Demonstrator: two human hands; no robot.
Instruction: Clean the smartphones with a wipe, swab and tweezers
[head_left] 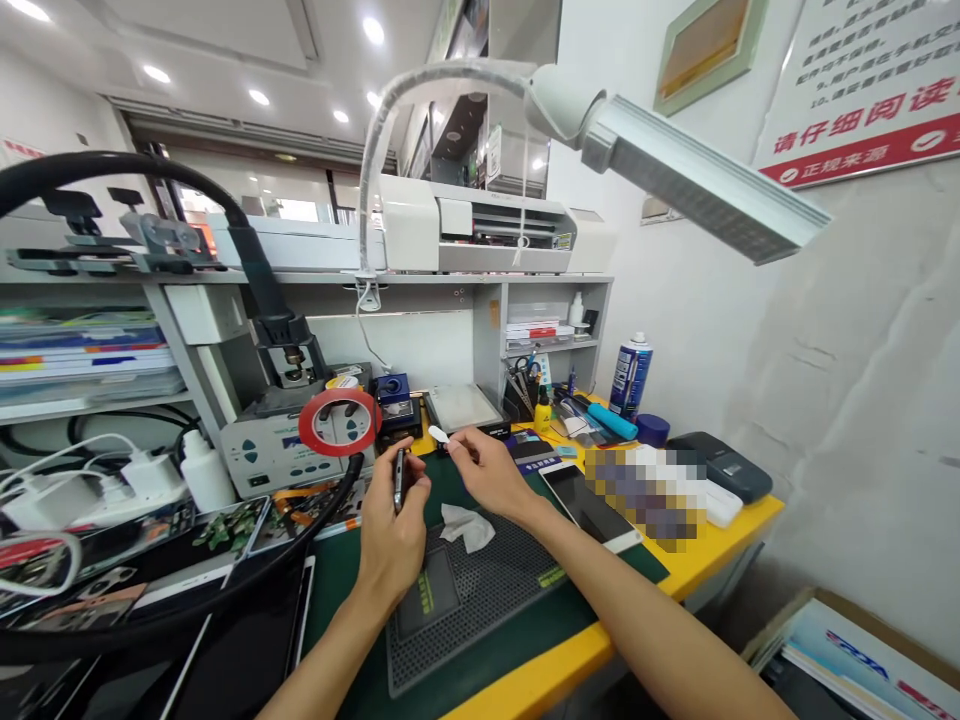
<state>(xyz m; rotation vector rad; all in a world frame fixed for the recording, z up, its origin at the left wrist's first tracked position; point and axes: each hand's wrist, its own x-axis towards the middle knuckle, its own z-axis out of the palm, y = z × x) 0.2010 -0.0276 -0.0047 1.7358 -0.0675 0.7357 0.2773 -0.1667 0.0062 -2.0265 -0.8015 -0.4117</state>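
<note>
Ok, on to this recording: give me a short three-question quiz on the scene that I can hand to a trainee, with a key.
1. Multiple choice: What does the left hand hold?
A) tweezers
B) a phone, seen edge-on
C) a screwdriver

2. True or false: The right hand is gripping the crumpled white tissue.

3. Fill in: The tall spray can standing toward the wall is mainly ____ in colour.

Key:
1. B
2. False: the tissue lies on the work surface, and the right hand's fingertips pinch a small white item.
3. blue
</note>
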